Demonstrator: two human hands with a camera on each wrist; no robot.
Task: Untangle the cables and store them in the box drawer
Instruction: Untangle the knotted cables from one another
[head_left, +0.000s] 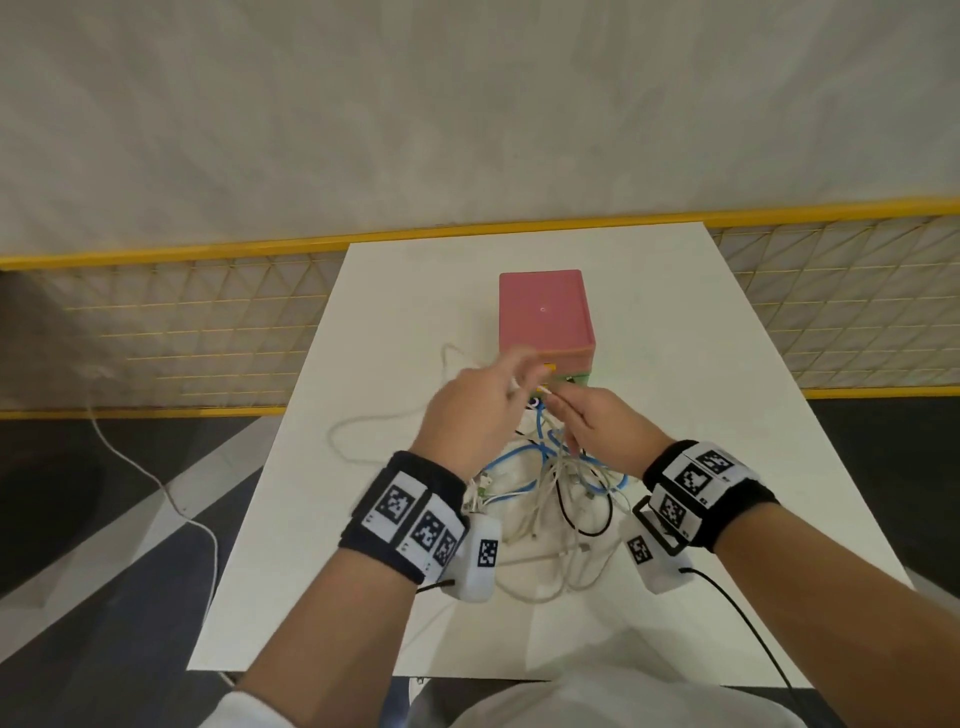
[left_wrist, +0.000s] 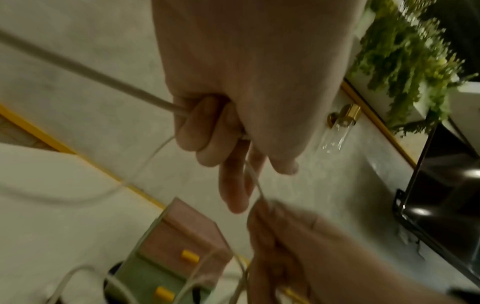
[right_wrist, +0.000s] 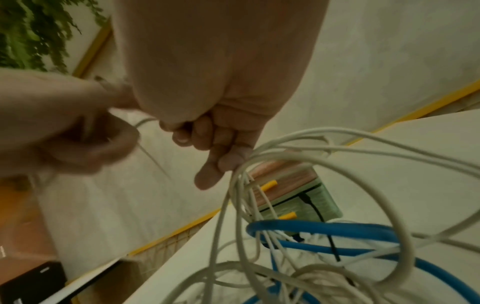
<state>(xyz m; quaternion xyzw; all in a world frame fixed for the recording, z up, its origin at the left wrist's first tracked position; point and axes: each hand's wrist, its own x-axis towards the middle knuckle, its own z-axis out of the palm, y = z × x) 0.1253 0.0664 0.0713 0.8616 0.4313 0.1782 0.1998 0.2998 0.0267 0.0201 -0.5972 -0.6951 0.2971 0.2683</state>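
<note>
Both hands' fingers (left_wrist: 197, 131) pinch white cable (left_wrist: 255, 181) (taut between).

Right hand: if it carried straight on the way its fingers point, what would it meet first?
Probably the box: the right hand, gripping white cables, points at its yellow-handled drawer fronts. Depth is unclear.

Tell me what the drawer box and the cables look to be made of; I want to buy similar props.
The box looks like matte moulded plastic: a smooth pink shell with rounded corners, a green drawer front and glossy yellow pull tabs. The white cables and the blue cable seem to have smooth rubbery plastic jackets; they bend in soft loops. The blue one is thicker.
</note>
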